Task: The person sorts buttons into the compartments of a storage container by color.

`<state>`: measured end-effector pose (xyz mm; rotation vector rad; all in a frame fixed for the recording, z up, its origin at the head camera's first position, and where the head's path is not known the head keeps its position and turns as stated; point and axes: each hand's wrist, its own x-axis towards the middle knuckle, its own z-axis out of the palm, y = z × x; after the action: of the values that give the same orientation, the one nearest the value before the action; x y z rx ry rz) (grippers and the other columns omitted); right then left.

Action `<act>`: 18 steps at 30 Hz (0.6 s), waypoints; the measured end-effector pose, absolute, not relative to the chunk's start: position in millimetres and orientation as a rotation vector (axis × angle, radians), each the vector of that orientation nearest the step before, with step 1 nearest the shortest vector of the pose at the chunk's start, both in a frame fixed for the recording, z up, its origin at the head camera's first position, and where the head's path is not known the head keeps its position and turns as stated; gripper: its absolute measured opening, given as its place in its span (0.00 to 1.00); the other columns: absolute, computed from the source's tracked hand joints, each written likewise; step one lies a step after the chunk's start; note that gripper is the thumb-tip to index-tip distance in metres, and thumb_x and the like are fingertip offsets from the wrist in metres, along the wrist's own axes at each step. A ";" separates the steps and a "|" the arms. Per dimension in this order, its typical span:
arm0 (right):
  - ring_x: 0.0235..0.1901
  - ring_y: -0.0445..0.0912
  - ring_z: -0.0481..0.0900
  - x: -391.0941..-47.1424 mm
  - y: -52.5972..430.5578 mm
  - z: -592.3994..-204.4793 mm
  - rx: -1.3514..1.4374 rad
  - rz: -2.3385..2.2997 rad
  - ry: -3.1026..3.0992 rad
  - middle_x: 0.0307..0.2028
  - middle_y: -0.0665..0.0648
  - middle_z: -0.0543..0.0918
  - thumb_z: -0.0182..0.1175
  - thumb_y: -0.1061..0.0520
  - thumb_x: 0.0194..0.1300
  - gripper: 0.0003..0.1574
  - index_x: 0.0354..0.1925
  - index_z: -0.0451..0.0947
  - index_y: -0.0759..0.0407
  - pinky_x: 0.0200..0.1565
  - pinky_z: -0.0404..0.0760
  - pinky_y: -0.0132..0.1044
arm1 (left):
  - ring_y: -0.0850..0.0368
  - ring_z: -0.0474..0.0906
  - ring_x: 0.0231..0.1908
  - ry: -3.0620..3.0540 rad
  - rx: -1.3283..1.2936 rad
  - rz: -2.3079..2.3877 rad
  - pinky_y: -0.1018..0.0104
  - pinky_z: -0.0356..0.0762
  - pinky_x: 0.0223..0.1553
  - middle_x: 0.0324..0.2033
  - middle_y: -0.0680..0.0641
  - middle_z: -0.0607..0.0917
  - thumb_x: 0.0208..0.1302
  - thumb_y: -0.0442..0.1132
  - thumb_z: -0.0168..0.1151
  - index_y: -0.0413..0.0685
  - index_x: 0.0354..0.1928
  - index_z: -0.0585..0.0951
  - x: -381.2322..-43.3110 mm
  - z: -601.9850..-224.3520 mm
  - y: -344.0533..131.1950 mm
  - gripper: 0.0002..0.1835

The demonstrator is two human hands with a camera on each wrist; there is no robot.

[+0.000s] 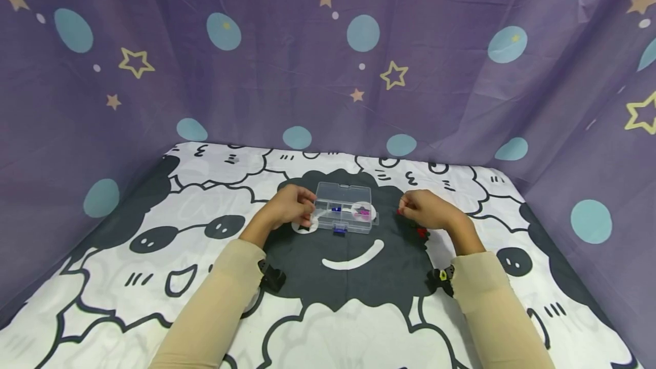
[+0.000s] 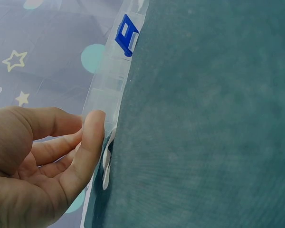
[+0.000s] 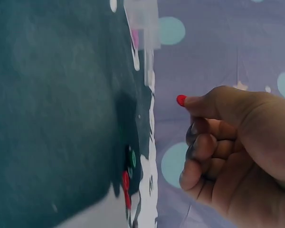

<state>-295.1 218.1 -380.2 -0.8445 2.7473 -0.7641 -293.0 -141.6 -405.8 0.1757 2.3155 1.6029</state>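
Observation:
A clear plastic compartment box [image 1: 343,192] stands on the dark part of the cloth with its lid raised. Blue and pink small pieces lie in some compartments. At the box's left end my left hand [image 1: 292,208] holds the edge between thumb and fingers; the left wrist view shows the blue latch [image 2: 127,35] farther along the front. My right hand [image 1: 427,209], raised to the right of the box, pinches a small red button [image 3: 181,100] between thumb and forefinger. Below it, loose red buttons [image 3: 126,183] and a green button [image 3: 131,157] lie on the cloth.
The cloth [image 1: 302,278] has a cartoon sheep print; its white circles and curved smile are printed on it around the box. A purple curtain [image 1: 307,67] with stars and blue ovals hangs behind and at both sides.

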 end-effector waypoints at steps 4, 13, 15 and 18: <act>0.22 0.41 0.70 -293.0 206.4 -380.3 -0.907 -0.769 2.751 0.24 0.49 0.75 0.56 0.64 0.74 0.06 0.37 0.78 0.61 0.29 0.73 0.35 | 0.55 0.83 0.25 2.319 0.182 1.595 0.61 0.90 0.32 0.41 0.38 0.80 0.71 0.25 0.58 0.29 0.60 0.77 -291.8 -405.2 -141.6 0.17; 0.21 0.39 0.66 -288.2 184.7 -383.1 -1.040 -0.727 2.728 0.22 0.47 0.71 0.56 0.65 0.73 0.06 0.36 0.78 0.59 0.27 0.68 0.33 | 0.54 0.83 0.25 2.324 0.189 1.591 0.60 0.90 0.32 0.42 0.37 0.80 0.71 0.26 0.58 0.29 0.61 0.76 -291.0 -404.1 -141.6 0.18; 0.21 0.39 0.64 -287.7 180.7 -384.1 -1.067 -0.731 2.717 0.21 0.47 0.69 0.56 0.65 0.74 0.07 0.36 0.77 0.59 0.27 0.67 0.32 | 0.54 0.83 0.25 2.327 0.190 1.590 0.61 0.90 0.31 0.41 0.38 0.80 0.71 0.26 0.58 0.29 0.61 0.76 -291.1 -404.1 -141.4 0.18; 0.21 0.38 0.63 -287.0 175.1 -385.5 -1.130 -0.744 2.706 0.21 0.46 0.69 0.55 0.66 0.73 0.08 0.34 0.77 0.60 0.26 0.66 0.32 | 0.54 0.84 0.25 2.327 0.184 1.592 0.61 0.90 0.31 0.41 0.38 0.80 0.71 0.26 0.59 0.30 0.60 0.77 -291.0 -404.0 -141.1 0.18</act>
<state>-287.0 175.1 -385.5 -1.1297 2.7061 -0.7444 -291.0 -141.1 -404.0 0.1837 2.3273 1.5923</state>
